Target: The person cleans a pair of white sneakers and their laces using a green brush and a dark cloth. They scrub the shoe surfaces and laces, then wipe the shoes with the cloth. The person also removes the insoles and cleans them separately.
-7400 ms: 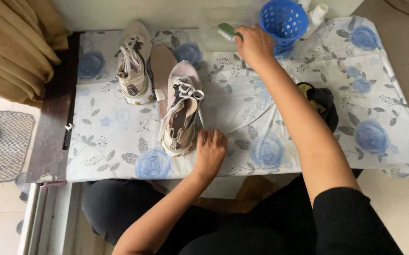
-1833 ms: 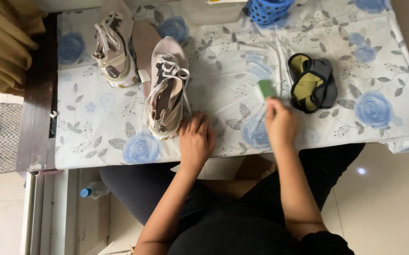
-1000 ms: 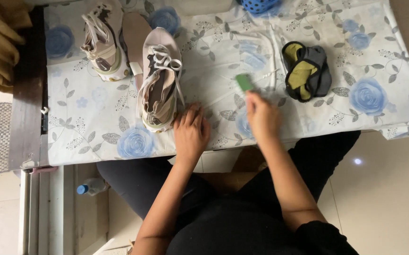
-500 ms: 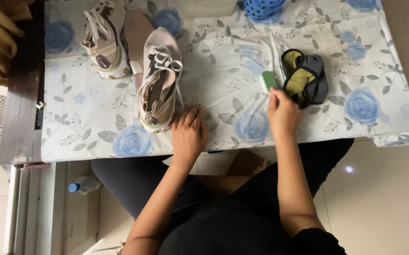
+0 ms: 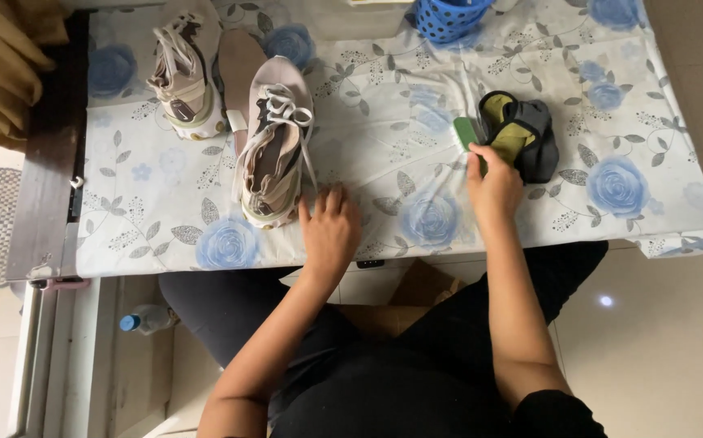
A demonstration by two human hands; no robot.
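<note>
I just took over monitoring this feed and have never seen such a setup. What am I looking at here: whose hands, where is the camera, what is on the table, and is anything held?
There is no machine: a seated person works with two bare hands. The single camera sits on the person's head and looks straight down.

The table has a white cloth with blue roses. On it lie a pale laced sneaker, a second sneaker further back, a loose insole between them, a dark and yellow cloth bundle and a blue basket at the far edge.

The left hand rests flat on the cloth beside the near sneaker. The right hand holds a small green brush next to the bundle.
</note>
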